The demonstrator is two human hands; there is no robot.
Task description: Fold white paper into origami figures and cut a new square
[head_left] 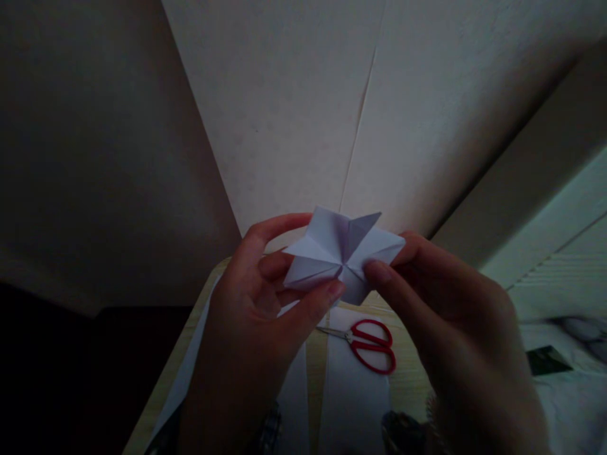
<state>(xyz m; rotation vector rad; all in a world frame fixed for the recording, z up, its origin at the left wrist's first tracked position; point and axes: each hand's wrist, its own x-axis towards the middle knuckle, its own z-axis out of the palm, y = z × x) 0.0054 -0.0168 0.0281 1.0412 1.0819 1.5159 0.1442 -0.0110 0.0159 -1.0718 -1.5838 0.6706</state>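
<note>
A white folded paper piece (pixel 327 235), with pointed flaps fanning out from a creased centre, is held up above the table. My left hand (pixel 265 297) grips its left and lower side, the thumb pressed on the lower edge and the fingers behind. With thumb and fingers, my right hand (pixel 441 297) pinches the right-hand flap. Below the paper piece, red-handled scissors (pixel 372 345) lie with their blades pointing left. They rest on a white paper sheet (pixel 355 404).
The light wooden table (pixel 315 379) bears more white paper (pixel 294 398), partly hidden by my left arm. A pale wall (pixel 284 114) rises just behind the table. At the right, a dark green item (pixel 549 360) lies on a whitish surface (pixel 578 404).
</note>
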